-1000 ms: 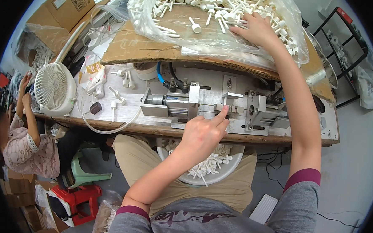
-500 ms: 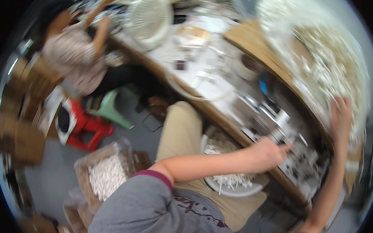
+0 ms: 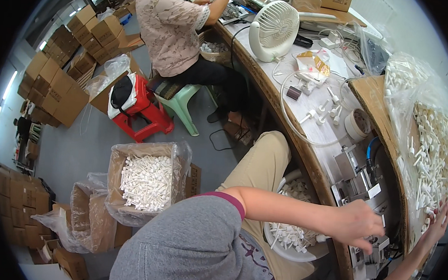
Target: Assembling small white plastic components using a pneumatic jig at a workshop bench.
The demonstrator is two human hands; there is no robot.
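Observation:
My left hand hovers over a metal fixture on the bench, fingers apart and slightly bent; nothing shows between them. My right hand is at the near end of a plastic-lined cardboard box, its fingers stretched among small white stemmed plastic pieces. Whether a piece lies under those fingers is hidden. Below my left forearm, a white basin on my lap side holds more such pieces. Another metal clamp block with a blue tube sits just beyond my left hand.
On the bench stand a white fan, a tape roll and several loose white pieces. A lined carton full of white pieces is on the floor, near a red stool. A co-worker sits farther along.
The view has swung, bringing more of the floor at left into sight. My right hand has come down toward the near end of the box. My left hand stays over the fixture, fingers lowered.

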